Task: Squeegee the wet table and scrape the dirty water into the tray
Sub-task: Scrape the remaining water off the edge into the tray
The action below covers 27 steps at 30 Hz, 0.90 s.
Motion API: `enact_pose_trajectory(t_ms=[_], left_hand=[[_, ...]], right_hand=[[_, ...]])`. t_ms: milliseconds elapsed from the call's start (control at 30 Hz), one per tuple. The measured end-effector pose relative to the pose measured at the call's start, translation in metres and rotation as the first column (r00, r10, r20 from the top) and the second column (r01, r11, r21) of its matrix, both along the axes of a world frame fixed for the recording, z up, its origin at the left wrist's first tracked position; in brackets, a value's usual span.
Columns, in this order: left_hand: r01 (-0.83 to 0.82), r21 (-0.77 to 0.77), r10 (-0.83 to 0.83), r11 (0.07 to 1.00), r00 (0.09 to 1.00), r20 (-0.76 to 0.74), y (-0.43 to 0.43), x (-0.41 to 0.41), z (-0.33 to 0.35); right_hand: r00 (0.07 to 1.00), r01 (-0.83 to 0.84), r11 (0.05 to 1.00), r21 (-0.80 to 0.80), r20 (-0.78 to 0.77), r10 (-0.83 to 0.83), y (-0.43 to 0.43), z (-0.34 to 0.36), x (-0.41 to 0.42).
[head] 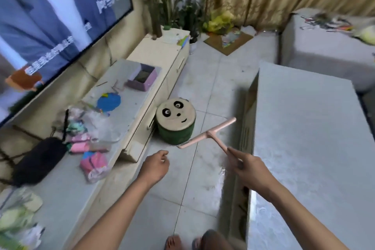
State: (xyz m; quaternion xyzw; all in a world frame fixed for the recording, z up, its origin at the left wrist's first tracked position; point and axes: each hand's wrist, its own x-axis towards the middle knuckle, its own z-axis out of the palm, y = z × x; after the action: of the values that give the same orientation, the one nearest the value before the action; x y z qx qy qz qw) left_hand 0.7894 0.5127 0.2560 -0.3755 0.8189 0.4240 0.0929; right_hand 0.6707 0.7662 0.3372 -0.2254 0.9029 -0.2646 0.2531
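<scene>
My right hand [250, 170] grips the handle of a pink T-shaped squeegee [207, 133], held in the air over the tiled floor, its blade pointing away toward the panda stool. The grey-white table [308, 148] fills the right side; the squeegee is left of its edge, not touching it. My left hand [156, 165] hangs over the floor, fingers loosely curled and holding nothing. No tray is in sight.
A panda-faced round stool [176, 121] stands on the floor ahead. Along the left runs a cream TV cabinet [142, 95] with a purple box [142, 79], bags and a black pouch, under a large TV [50, 16]. A grey sofa [328, 46] sits far right.
</scene>
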Motion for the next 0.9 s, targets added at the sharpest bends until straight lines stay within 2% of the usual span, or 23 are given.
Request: enact_pose_trajectory(t_ms=[233, 467, 567, 700, 767, 800, 900], left_hand=[[0.183, -0.047, -0.183, 0.982, 0.983, -0.005, -0.058, -0.124, -0.004], [0.179, 0.01, -0.179, 0.984, 0.983, 0.026, -0.093, -0.264, -0.014], [0.072, 0.059, -0.074, 0.996, 0.997, 0.035, -0.119, -0.324, -0.016], [-0.078, 0.144, 0.062, 0.987, 0.992, 0.114, -0.155, -0.355, -0.024], [-0.13, 0.119, 0.11, 0.984, 0.981, 0.162, -0.175, -0.361, -0.029], [-0.124, 0.082, 0.103, 0.989, 0.971, 0.216, -0.201, -0.388, -0.051], [-0.204, 0.066, 0.183, 0.977, 0.954, 0.24, -0.236, -0.395, -0.058]], right_hand=[[0.987, 0.161, 0.987, 0.014, -0.007, -0.16, -0.036, -0.004, -0.085], [0.989, 0.145, 0.989, 0.015, 0.011, -0.145, -0.092, -0.013, -0.217], [0.997, 0.082, 0.997, -0.001, -0.005, -0.082, -0.127, -0.015, -0.285], [0.997, 0.069, 0.996, -0.054, 0.044, -0.067, -0.164, -0.023, -0.331], [0.999, 0.03, 0.998, -0.049, 0.035, -0.028, -0.18, -0.025, -0.345], [0.997, 0.056, 0.997, -0.057, 0.057, -0.053, -0.198, -0.048, -0.372], [0.998, 0.043, 0.997, -0.057, 0.056, -0.04, -0.214, -0.046, -0.382]])
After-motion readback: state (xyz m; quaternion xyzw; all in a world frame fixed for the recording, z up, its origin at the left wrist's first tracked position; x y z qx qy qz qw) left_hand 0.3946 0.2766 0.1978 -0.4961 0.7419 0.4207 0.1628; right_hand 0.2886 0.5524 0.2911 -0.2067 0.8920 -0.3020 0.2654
